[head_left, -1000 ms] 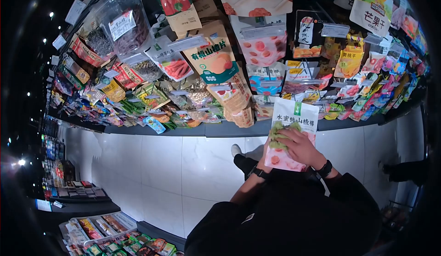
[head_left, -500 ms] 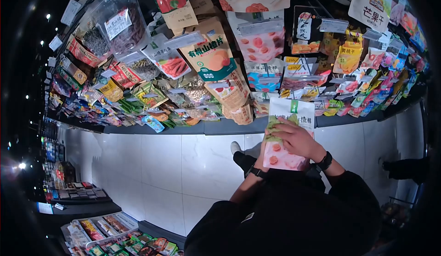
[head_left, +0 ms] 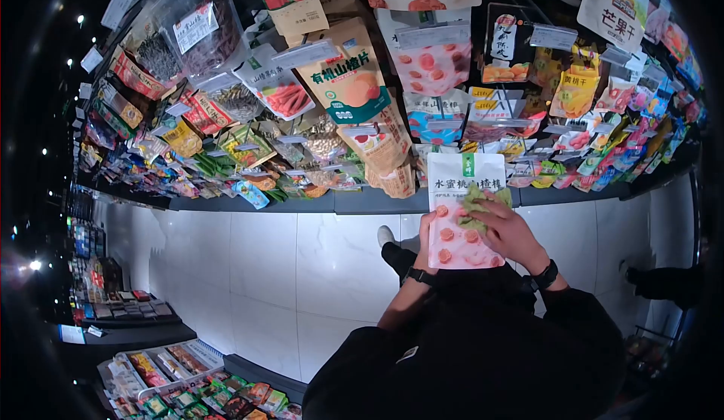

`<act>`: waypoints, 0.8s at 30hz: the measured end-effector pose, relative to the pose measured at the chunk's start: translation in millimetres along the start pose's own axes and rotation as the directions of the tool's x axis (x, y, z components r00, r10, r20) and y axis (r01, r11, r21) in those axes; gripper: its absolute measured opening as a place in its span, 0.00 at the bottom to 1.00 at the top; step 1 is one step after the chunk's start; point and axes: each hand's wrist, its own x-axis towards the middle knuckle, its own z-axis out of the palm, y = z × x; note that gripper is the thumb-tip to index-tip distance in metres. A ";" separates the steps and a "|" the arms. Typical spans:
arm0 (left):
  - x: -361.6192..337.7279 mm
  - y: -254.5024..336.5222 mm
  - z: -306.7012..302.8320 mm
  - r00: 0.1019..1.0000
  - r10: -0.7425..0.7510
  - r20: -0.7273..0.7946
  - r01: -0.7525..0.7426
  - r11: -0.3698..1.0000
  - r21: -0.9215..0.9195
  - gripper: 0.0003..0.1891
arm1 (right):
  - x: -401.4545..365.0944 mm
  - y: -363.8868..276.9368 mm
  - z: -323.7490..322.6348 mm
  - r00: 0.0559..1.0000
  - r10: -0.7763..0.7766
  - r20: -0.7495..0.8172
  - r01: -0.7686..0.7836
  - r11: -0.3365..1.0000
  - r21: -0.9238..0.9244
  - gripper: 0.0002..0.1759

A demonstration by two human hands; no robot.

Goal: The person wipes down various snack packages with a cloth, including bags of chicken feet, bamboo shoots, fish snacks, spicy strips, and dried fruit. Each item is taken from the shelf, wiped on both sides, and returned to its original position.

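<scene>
A white and pink snack pouch [head_left: 452, 250] with a green label at its top is held upright in front of my body. My left hand [head_left: 426, 239] grips its left edge, most of the fingers hidden behind the pouch. On the pouch's front right, my right hand [head_left: 507, 228] presses a crumpled green cloth [head_left: 475, 207] with bent fingers. The cloth covers part of the printed front.
Racks of hanging snack packets [head_left: 354, 73] curve across the far side, above a dark shelf edge [head_left: 302, 203]. At lower left stands a display of small packets [head_left: 219, 401]. Another person's leg [head_left: 664, 280] shows at the right, on the pale tiled floor [head_left: 264, 269].
My right hand and the cloth have moved right and slightly down across the pouch, uncovering its printed lettering. The pouch has shifted slightly left and up.
</scene>
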 end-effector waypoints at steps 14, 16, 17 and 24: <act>28.2 11.5 0.7 0.987 0.051 0.153 -0.056 0.998 0.028 0.34 | 2.2 -16.8 4.7 0.995 -0.066 0.073 0.057 0.991 0.118 0.25; 10.9 7.5 58.9 1.000 -0.021 -0.016 0.022 0.997 0.067 0.32 | 2.6 -36.5 2.8 0.962 -0.186 0.202 0.170 0.981 0.095 0.24; 14.4 7.3 49.5 1.000 -0.026 -0.013 0.026 0.997 0.069 0.32 | 5.2 -39.3 5.1 0.963 -0.183 0.198 0.168 0.982 0.091 0.24; 26.1 1.1 4.8 0.986 0.128 0.104 -0.128 0.992 -0.005 0.31 | 15.9 -22.3 18.0 0.996 -0.033 0.088 0.027 0.997 0.075 0.27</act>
